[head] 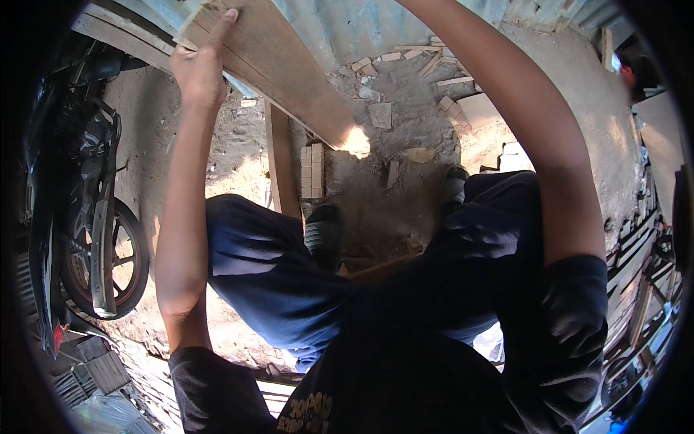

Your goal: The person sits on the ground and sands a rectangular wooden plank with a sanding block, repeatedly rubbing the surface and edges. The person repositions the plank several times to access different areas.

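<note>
My left hand [199, 73] grips the near-left edge of a wide wooden plank [287, 59], thumb laid over its upper face. The plank slants from the top of the view down toward the floor, its lower end catching a bright patch of sunlight. My right hand is out of view past the top edge; only the right forearm [488, 59] shows, reaching up there. Beneath the plank stands or lies a narrower wooden board [281, 157], partly hidden by my knee. Beside it sits a block of small stacked wood pieces [312, 170].
A motorcycle [89, 233] stands at the left. Corrugated metal sheeting [358, 27] rises ahead. Wood offcuts [452, 81] and a flat wooden piece [480, 111] lie on the dirt floor [396, 141]. Piled timber slats [634, 282] line the right side.
</note>
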`<state>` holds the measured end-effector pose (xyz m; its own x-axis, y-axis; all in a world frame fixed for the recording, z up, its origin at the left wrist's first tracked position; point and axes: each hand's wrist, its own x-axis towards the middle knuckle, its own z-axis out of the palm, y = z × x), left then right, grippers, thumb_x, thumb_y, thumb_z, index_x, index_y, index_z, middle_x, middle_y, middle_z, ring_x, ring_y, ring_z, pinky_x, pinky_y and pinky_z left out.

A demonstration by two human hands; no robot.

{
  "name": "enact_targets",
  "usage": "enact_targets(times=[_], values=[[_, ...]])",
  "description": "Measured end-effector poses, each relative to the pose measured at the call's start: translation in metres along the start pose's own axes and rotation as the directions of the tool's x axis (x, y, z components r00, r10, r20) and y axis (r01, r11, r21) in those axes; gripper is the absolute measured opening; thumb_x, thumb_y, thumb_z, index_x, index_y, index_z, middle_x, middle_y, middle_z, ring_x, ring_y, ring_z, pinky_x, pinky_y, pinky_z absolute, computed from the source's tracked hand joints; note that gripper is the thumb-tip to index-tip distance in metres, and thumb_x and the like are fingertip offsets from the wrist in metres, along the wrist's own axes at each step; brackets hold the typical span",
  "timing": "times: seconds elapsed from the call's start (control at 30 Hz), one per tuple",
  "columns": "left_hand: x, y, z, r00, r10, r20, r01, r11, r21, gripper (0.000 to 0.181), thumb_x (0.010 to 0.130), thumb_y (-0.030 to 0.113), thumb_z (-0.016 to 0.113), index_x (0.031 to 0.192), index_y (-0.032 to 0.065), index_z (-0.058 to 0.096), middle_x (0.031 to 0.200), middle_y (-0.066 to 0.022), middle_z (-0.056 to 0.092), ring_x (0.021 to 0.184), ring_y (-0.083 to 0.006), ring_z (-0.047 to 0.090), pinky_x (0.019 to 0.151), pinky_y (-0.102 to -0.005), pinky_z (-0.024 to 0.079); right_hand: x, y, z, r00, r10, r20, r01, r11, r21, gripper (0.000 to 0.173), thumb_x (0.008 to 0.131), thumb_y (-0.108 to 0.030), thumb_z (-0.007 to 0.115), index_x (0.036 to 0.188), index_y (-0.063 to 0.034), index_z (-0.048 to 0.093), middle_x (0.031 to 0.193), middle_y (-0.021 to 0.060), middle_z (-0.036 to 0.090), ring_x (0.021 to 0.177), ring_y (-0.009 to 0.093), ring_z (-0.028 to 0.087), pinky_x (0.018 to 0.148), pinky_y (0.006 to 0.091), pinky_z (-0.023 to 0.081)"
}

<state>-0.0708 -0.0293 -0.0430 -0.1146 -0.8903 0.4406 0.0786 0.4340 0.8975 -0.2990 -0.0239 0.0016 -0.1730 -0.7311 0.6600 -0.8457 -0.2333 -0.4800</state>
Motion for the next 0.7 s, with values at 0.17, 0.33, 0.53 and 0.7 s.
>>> enact_targets(times=[0.17,0.33,0.53,0.7], values=[[0.017,-0.007,-0.054,0.949,-0.068,-0.307,0.048,0.996,-0.072,0.037,0.076,0.003,0.076,0.11,-0.0029,0.061,0.105,-0.0128,0.065,0.092,-0.0201,0.064,0.081,-0.0351,0.055,-0.026,0.079,0.088,0.881,0.381,0.279,-0.42,0.903,0.093,0.034,0.092,-0.02,0.045,0.113,0.0024,0.06,0.1,0.0228,0.065,0.092,0.037,0.064,0.079,0.0431,0.051],[0.028,0.017,-0.138,0.902,-0.282,-0.327,0.22,0.952,-0.213,0.033,0.091,0.021,0.061,0.119,0.0027,0.058,0.12,-0.0104,0.059,0.113,-0.0284,0.055,0.099,-0.0506,0.042,-0.143,0.122,0.115,0.395,0.85,0.348,-0.863,0.212,0.459,0.047,0.095,-0.033,0.039,0.121,0.0022,0.054,0.113,0.0231,0.062,0.108,0.038,0.058,0.09,0.0463,0.046],[-0.013,0.052,-0.141,0.883,-0.214,-0.419,0.202,0.977,-0.072,0.044,0.092,0.032,0.058,0.127,0.0069,0.052,0.132,-0.0121,0.051,0.123,-0.0282,0.046,0.103,-0.0499,0.034,-0.292,0.157,0.177,0.027,0.792,0.61,-0.783,-0.362,0.505,0.061,0.099,-0.043,0.035,0.141,0.0016,0.033,0.146,0.02,0.035,0.129,0.035,0.04,0.105,0.0447,0.033],[-0.047,0.055,-0.154,0.822,-0.209,-0.53,0.222,0.974,-0.04,0.047,0.096,0.037,0.048,0.132,0.0065,0.048,0.137,-0.013,0.047,0.127,-0.0299,0.042,0.106,-0.0506,0.031,-0.271,0.13,0.147,0.252,0.79,0.559,-0.801,-0.155,0.579,0.065,0.098,-0.044,0.038,0.141,0.004,0.031,0.149,0.0225,0.029,0.136,0.034,0.031,0.109,0.0449,0.026]])
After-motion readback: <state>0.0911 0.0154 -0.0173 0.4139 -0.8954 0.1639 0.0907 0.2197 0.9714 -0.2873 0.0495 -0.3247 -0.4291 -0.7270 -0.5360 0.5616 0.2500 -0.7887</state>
